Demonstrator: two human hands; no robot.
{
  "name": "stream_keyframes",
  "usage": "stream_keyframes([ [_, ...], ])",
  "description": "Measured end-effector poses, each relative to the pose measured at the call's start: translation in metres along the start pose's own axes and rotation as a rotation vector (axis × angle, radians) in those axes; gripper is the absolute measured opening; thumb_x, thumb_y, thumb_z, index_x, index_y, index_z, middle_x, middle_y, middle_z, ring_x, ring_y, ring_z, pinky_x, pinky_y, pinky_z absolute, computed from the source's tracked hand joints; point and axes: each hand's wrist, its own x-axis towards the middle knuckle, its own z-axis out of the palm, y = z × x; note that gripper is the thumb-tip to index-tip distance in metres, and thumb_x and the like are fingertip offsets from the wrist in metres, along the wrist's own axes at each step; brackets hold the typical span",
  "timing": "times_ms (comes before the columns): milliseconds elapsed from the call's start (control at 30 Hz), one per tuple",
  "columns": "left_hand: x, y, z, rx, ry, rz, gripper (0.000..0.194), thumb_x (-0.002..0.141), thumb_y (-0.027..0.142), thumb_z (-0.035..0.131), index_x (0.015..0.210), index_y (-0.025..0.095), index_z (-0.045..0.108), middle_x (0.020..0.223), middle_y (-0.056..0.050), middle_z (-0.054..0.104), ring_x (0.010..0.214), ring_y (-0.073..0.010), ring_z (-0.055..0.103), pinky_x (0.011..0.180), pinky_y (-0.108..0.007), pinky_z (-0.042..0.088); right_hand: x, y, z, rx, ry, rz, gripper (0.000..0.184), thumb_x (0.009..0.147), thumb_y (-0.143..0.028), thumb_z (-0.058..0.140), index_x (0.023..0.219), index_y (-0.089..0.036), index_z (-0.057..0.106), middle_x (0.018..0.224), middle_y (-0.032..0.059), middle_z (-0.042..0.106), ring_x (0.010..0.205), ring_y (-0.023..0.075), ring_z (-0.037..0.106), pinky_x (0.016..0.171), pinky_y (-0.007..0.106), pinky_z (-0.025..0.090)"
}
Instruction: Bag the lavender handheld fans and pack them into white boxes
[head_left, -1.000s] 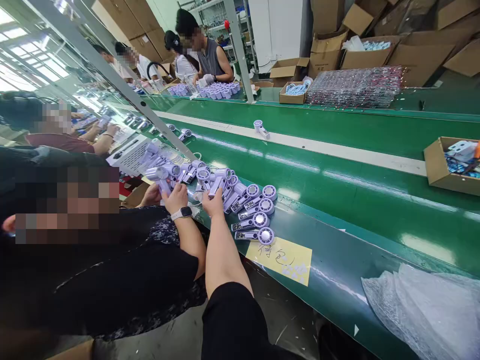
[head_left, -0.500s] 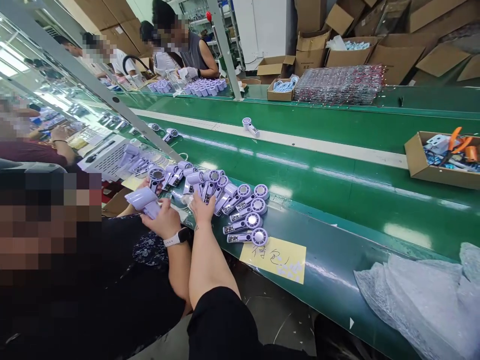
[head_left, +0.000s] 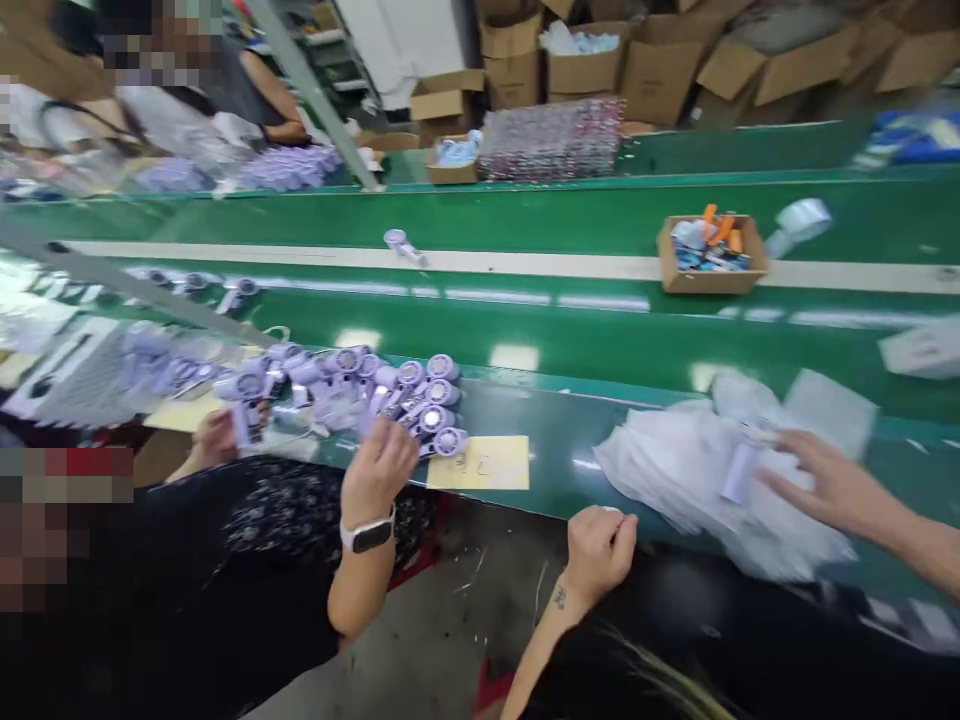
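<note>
My left hand point(head_left: 600, 548) is curled into a fist at the near edge of the green bench, and what it holds, if anything, is hidden. My right hand point(head_left: 825, 485) reaches in from the right with fingers stretched out, resting on a heap of clear plastic bags point(head_left: 675, 470). A small pale lilac item point(head_left: 739, 470) lies on the bags just left of its fingertips. A pile of lilac handheld fans point(head_left: 375, 385) lies to the left, above a yellow label point(head_left: 480, 462). A co-worker's hand with a white watch point(head_left: 379, 470) touches that pile.
A lone fan point(head_left: 401, 245) rides the green conveyor belt point(head_left: 570, 330) behind. A cardboard box of tools point(head_left: 712, 255) sits on the belt's white stripe. Stacked clear trays point(head_left: 551, 140) and cartons stand at the back. Other people work at the far left.
The view swung right. My left hand pulled back from the fan pile to the bench edge and closed. My right hand came into view on the plastic bags.
</note>
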Motion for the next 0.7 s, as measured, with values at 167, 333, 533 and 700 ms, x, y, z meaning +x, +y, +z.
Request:
stream_keyframes([
  [167,0.040,0.009,-0.024,-0.143,-0.154,-0.015,0.014,0.071,0.047,0.066,0.065,0.034,0.065,0.075,-0.010,0.066,0.085,-0.0280,0.066,0.067,-0.049,0.051,-0.028,0.014,0.016,-0.280,-0.312,-0.308,0.076,0.067,-0.060,0.065,0.129,-0.018,0.053,0.150,0.0167,0.024,0.137,0.0370,0.021,0.108,0.049,0.027],
  [333,0.076,-0.009,-0.066,0.007,-0.089,-0.163,0.008,0.071,0.037,0.068,0.068,0.031,0.063,0.088,-0.011,0.066,0.100,-0.0273,0.061,0.085,-0.052,0.046,-0.021,0.026,0.032,-0.247,-0.235,-0.421,0.060,0.071,-0.033,0.065,0.128,-0.017,0.054,0.151,0.0140,0.023,0.139,0.0342,0.016,0.113,0.045,0.019],
  [533,0.073,0.003,0.024,0.178,0.382,-0.558,0.034,0.080,0.038,0.054,0.105,0.015,0.057,0.118,-0.025,0.055,0.119,-0.0332,0.049,0.092,-0.050,0.039,-0.043,0.040,0.013,-0.087,-0.197,-0.457,0.057,0.075,-0.044,0.061,0.127,-0.021,0.054,0.150,0.0126,0.024,0.137,0.0370,0.020,0.107,0.052,0.028],
  [700,0.104,0.004,0.025,0.146,0.605,-0.839,0.034,0.068,0.039,0.063,0.088,0.011,0.058,0.091,-0.023,0.064,0.104,-0.0391,0.057,0.079,-0.045,0.044,-0.060,0.044,-0.011,0.239,-0.202,-0.506,0.033,0.087,-0.037,0.048,0.109,-0.017,0.062,0.125,0.0158,0.054,0.120,0.0288,0.047,0.099,0.044,0.041],
])
